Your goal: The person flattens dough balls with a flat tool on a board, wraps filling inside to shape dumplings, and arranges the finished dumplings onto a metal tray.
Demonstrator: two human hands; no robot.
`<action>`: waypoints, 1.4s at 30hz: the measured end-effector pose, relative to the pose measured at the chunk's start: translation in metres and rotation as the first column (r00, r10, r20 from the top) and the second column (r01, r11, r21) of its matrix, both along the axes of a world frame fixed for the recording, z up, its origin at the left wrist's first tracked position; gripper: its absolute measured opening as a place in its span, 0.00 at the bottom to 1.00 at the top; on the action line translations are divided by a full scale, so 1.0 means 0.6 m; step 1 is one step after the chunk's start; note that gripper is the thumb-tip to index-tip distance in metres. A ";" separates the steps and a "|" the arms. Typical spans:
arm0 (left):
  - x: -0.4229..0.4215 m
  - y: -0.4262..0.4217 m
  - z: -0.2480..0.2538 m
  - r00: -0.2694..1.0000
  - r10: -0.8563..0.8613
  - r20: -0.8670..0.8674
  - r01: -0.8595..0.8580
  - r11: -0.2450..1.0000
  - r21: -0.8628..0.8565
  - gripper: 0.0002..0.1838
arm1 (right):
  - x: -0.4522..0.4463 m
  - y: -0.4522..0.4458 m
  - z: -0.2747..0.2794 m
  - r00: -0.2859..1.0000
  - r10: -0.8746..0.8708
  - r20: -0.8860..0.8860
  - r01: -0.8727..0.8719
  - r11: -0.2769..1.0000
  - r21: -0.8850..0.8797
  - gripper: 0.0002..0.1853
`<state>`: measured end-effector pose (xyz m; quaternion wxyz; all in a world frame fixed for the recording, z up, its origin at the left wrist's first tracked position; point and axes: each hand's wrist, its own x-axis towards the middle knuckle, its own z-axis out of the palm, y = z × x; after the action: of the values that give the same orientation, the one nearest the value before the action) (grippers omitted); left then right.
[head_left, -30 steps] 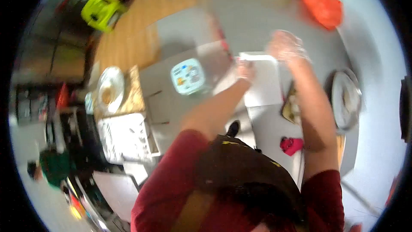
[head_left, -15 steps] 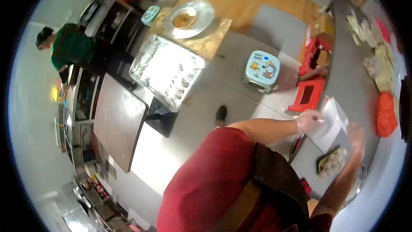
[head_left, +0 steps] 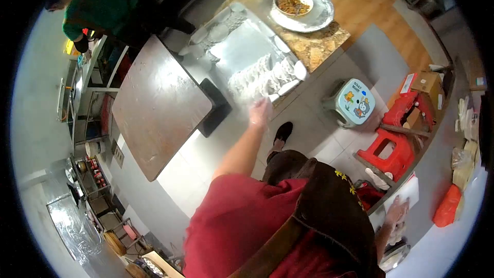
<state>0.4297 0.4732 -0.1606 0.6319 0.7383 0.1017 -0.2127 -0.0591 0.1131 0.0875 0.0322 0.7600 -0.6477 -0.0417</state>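
Observation:
My left hand point(head_left: 260, 111), in a clear plastic glove, reaches to the near edge of a large white tray point(head_left: 294, 78). Rows of pleated, flour-dusted dumplings point(head_left: 257, 74) lie in the tray, right by my fingertips. Blur keeps me from seeing whether those fingers pinch anything. Off to the right, my right hand point(head_left: 396, 211) rests with fingers apart over a white sheet point(head_left: 409, 191) on the grey counter. Just below that hand sit several pale round pieces point(head_left: 397, 234), partly covered by my wrist.
A bowl of brown filling point(head_left: 293, 2) stands on a round metal tray point(head_left: 327, 10). Around me are a brown-topped table point(head_left: 159, 108), a blue cartoon stool point(head_left: 356, 101), red stools point(head_left: 391, 149) and an orange bag point(head_left: 446, 206). A person in green point(head_left: 103, 7) works at the far left.
My body has turned left. My left hand has gone from the white sheet on the counter over to the dumpling tray. The right hand stays by the counter, now over the sheet.

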 end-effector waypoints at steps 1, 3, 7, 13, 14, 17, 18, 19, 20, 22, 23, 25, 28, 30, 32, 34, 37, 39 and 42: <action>0.026 0.035 -0.021 0.998 0.058 0.014 -0.058 0.998 0.005 0.14 | 0.057 0.016 0.020 1.000 0.008 -0.014 -0.008 1.000 0.002 0.30; 0.062 0.078 -0.026 0.955 0.011 0.297 -0.046 0.993 0.110 0.16 | 0.181 0.065 0.066 1.000 -0.012 0.020 0.007 0.980 0.197 0.28; 0.112 0.073 0.141 0.873 0.457 -0.171 -0.466 0.885 -0.016 0.17 | 0.197 0.067 0.007 0.959 0.265 0.105 -0.279 0.947 0.159 0.25; 0.136 0.177 -0.019 0.888 0.444 -0.121 -0.449 0.894 -0.012 0.17 | 0.276 0.103 0.031 0.891 0.419 0.174 -0.451 0.854 0.258 0.19; 0.136 0.202 -0.054 0.936 0.350 -0.045 -0.350 0.937 0.019 0.16 | 0.266 0.098 0.020 0.893 0.418 0.165 -0.448 0.855 0.261 0.19; 0.122 0.278 -0.227 0.839 0.545 -0.009 -0.544 0.837 -0.061 0.13 | 0.246 0.090 0.006 0.888 0.450 0.092 -0.459 0.860 0.224 0.19; 0.124 0.293 -0.251 0.774 0.633 0.008 -0.629 0.770 -0.106 0.12 | 0.256 0.093 0.013 0.908 0.413 0.077 -0.415 0.857 0.305 0.20; 0.133 0.302 -0.226 0.777 0.630 0.005 -0.626 0.773 -0.105 0.12 | 0.267 0.097 0.020 0.926 0.373 0.060 -0.367 0.848 0.383 0.21; 0.140 0.314 -0.198 0.892 0.417 -0.175 -0.450 0.857 -0.252 0.12 | 0.278 0.105 0.026 0.928 0.369 0.057 -0.361 0.850 0.384 0.21; 0.143 0.302 -0.156 0.939 0.144 -0.311 -0.272 0.866 -0.420 0.12 | 0.294 0.124 0.038 0.884 0.393 0.255 -0.461 0.824 0.328 0.22; 0.137 0.278 -0.146 0.966 0.243 -0.083 -0.253 0.955 -0.154 0.13 | 0.286 0.122 0.033 0.887 0.387 0.253 -0.455 0.827 0.329 0.22; 0.151 0.269 -0.123 0.952 0.255 0.167 -0.277 0.953 0.125 0.13 | 0.262 0.111 0.012 0.844 0.496 0.204 -0.535 0.801 0.266 0.24; 0.192 0.265 -0.075 0.958 -0.166 -0.236 0.046 0.895 -0.444 0.14 | 0.231 0.113 -0.007 0.906 0.417 0.071 -0.420 0.865 0.275 0.22; 0.165 0.198 -0.044 0.944 0.329 0.001 -0.326 0.937 -0.121 0.13 | 0.214 0.113 -0.012 0.917 0.393 0.061 -0.393 0.869 0.302 0.22; 0.163 0.181 -0.008 0.919 0.382 -0.100 -0.395 0.900 -0.183 0.13 | 0.208 0.116 -0.011 0.925 0.376 0.050 -0.370 0.868 0.331 0.23; 0.162 0.191 -0.039 0.907 0.408 -0.105 -0.421 0.861 -0.285 0.12 | 0.211 0.118 -0.009 0.932 0.356 0.066 -0.353 0.851 0.389 0.25; 0.164 0.266 -0.172 0.924 0.370 -0.093 -0.374 0.829 -0.417 0.14 | 0.214 0.129 -0.001 0.942 0.321 0.096 -0.332 0.861 0.386 0.25; 0.152 0.269 -0.175 0.918 0.395 -0.024 -0.389 0.892 -0.232 0.14 | 0.223 0.138 0.005 0.948 0.307 0.084 -0.315 0.870 0.380 0.24; 0.137 0.277 -0.145 0.974 0.182 0.135 -0.213 0.938 0.274 0.15 | 0.224 0.148 0.017 0.954 0.282 0.099 -0.298 0.877 0.377 0.25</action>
<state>0.5120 0.6394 -0.2478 0.5409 0.8185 0.1708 -0.0909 0.0752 0.2016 0.0978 -0.1260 0.8403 -0.5062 -0.1479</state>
